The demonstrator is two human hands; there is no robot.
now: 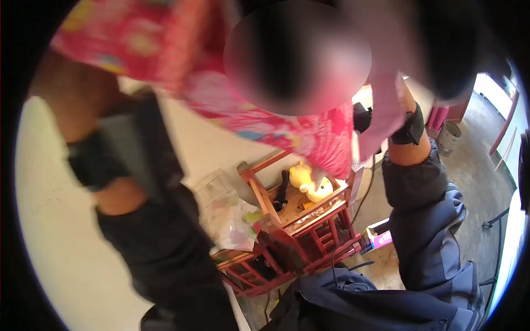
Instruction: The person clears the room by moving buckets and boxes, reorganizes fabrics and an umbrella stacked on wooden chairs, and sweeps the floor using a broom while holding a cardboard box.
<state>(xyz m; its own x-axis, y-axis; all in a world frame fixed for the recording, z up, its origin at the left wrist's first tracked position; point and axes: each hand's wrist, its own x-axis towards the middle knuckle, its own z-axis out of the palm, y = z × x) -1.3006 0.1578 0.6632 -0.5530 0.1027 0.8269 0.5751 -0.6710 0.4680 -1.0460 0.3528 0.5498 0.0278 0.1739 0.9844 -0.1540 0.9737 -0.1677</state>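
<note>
A red-pink floral cloth (259,110) stretches in the air across the top of the view, with a pale pink strip of fabric (385,107) at its right. My left hand (77,88) is raised at the upper left against the cloth's lower edge; motion smears its fingers. My right hand (407,99) is up at the right, mostly hidden behind the pale pink strip, its fingers out of sight. Dark bands circle both wrists. Whether either hand grips the fabric cannot be made out. A blurred oval patch covers part of the cloth.
Below the cloth stands a reddish wooden frame (265,220) with slatted sides, holding a yellow plush toy (301,175) and a dark strap-like item (282,190). Clear plastic packaging (231,223) lies beside it. A cable (365,193) hangs nearby. A bucket (450,135) stands at right.
</note>
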